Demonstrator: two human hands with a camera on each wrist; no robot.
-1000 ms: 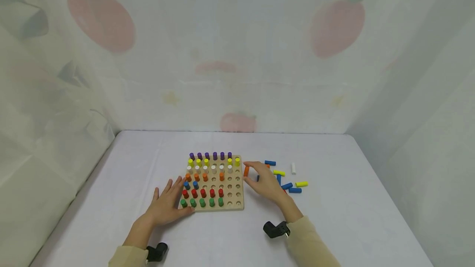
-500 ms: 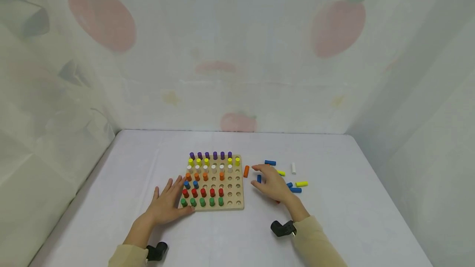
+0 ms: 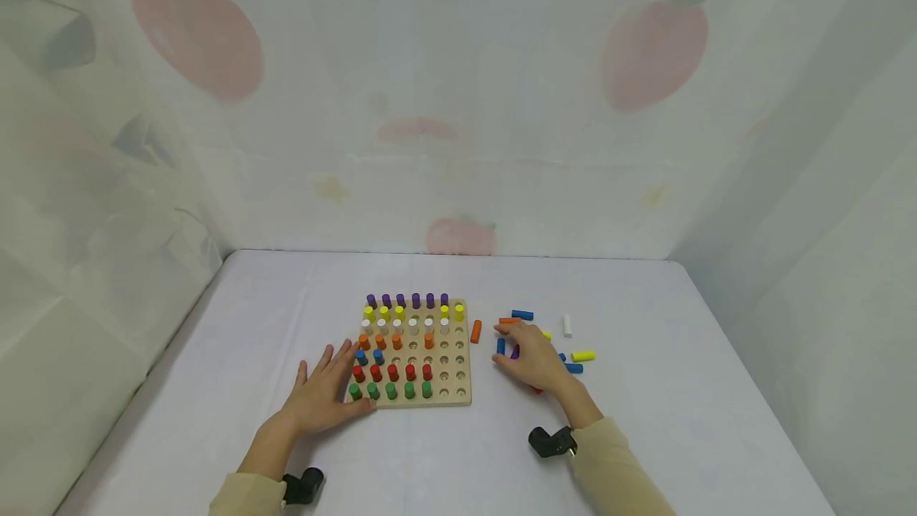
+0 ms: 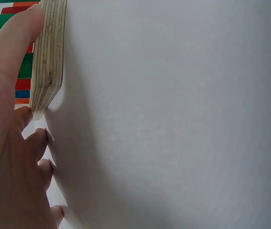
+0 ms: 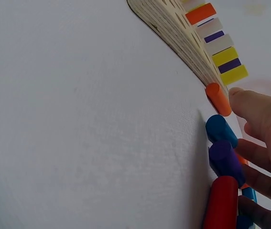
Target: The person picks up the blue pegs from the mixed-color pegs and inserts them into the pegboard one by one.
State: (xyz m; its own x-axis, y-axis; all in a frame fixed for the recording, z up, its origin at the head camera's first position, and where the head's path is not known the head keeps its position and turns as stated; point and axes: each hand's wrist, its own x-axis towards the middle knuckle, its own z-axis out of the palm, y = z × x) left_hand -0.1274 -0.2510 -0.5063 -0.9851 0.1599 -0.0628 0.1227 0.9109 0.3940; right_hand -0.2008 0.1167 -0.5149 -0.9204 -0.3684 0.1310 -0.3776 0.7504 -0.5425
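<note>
A wooden pegboard [image 3: 451,398] stands on the table with rows of coloured pegs in its holes: purple, yellow, white, orange, blue, red and green. My left hand [image 3: 319,398] lies at its front-left corner with fingers spread; in the left wrist view, the thumb [image 4: 27,24] rests on the board's edge. Right of the board, my right hand [image 3: 530,357] hovers over loose pegs, thumb and fingers apart. A blue peg [image 5: 220,129] lies by its fingers, with a purple peg [image 5: 225,160] and a red peg [image 5: 222,200] alongside. The right palm partly hides the pile in the head view.
An orange peg [image 3: 476,331] lies close to the board's right edge. Another orange peg [image 3: 509,320], a blue peg [image 3: 523,314], a white peg [image 3: 567,326] and a yellow peg [image 3: 583,356] lie around the right hand. White cloth covers the table [image 3: 286,285].
My right hand has let go of the orange peg beside the board and moved right, over the loose pegs. The left hand stays in place on the board.
</note>
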